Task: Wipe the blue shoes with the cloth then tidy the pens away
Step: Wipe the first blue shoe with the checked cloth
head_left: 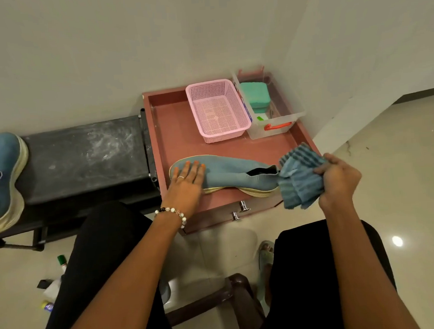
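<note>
A blue shoe [233, 174] is being pressed flat at the counter's [235, 145] front edge by the left hand [188, 182], fingers straight; the cloth [299, 179] is being gripped, bunched, by the right hand [339, 179] beside the shoe's heel.

Single head view — looking steeply down, close over the lap.

Light blue knit slip-on shoe with cream sole [233, 172]: lying on its side on the pink desk, toe leftward. Second matching blue shoe [2, 175]: on the black bench, far left. Blue striped microfibre cloth [299, 177]: bunched at the first shoe's heel.
</note>
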Demonstrator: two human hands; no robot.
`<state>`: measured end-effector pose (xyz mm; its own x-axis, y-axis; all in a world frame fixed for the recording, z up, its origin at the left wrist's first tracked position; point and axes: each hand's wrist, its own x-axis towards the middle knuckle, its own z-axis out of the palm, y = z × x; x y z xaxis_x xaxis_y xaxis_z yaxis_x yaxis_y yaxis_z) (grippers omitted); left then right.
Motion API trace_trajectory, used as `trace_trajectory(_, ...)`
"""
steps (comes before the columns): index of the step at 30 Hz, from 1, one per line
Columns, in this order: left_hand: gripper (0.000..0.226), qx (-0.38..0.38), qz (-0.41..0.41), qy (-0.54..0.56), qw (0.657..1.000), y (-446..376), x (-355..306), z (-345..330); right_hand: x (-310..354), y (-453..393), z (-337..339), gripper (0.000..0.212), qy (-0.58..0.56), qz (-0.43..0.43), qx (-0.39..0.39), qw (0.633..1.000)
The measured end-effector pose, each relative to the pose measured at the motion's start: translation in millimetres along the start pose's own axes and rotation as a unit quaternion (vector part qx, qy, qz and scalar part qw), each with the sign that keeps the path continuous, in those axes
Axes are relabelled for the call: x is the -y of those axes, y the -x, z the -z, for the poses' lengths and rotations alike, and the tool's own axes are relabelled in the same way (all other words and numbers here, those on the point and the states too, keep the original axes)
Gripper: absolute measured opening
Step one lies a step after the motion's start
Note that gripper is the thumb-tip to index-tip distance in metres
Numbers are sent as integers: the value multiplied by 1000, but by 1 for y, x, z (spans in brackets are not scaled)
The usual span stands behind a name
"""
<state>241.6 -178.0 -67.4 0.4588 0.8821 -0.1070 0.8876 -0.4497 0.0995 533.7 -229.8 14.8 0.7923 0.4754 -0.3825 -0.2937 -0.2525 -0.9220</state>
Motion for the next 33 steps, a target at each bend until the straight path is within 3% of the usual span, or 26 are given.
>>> trace_trajectory(4, 71, 68, -24, 2, 997, 1, -13, -8, 9, -17, -5, 45, 63, 137, -59, 987)
trace_trajectory(7, 76, 72, -19, -15, 997, 2, -16, -15, 0, -22, -18, 43, 206, 256, 19, 944)
trace_trajectory(10, 76, 60, -13, 0, 998, 2, -18, -14, -10, -27, -33, 44, 350, 345, 162, 856)
trace_trajectory(12, 76, 61, -12, 13, 998, 1, -18, -14, -21, -32, -39, 44, 469, 349, 229, 779)
trace_trajectory(13, 75, 61, -12, 21, 998, 1, -17, -15, -26, -33, -39, 39, 498, 340, 224, 765)
trace_trajectory(16, 71, 33, -23, 53, 998, -1, -13, -14, -25, -22, -38, 26, 428, 338, 196, 815)
trace_trajectory(18, 63, -14, -38, 82, 996, -1, -10, -15, -19, -12, -41, 27, 417, 319, 260, 810)
trace_trajectory(21, 49, -56, -20, 145, 988, 0, -8, -11, -20, -7, -48, 45, 534, 281, 340, 722)
trace_trajectory(24, 41, -90, -9, 156, 984, 3, -9, -8, -32, -7, -54, 50, 646, 303, 301, 633)
trace_trajectory(27, 39, -87, 1, 159, 984, 6, -10, -6, -34, -3, -59, 43, 662, 295, 285, 628)
trace_trajectory(31, 43, -32, 38, 136, 989, 9, -12, 3, -44, 1, -58, 54, 611, 245, 296, 692)
trace_trajectory(33, 45, -20, 49, 122, 991, 10, -15, 4, -47, 4, -59, 50, 612, 236, 281, 700)
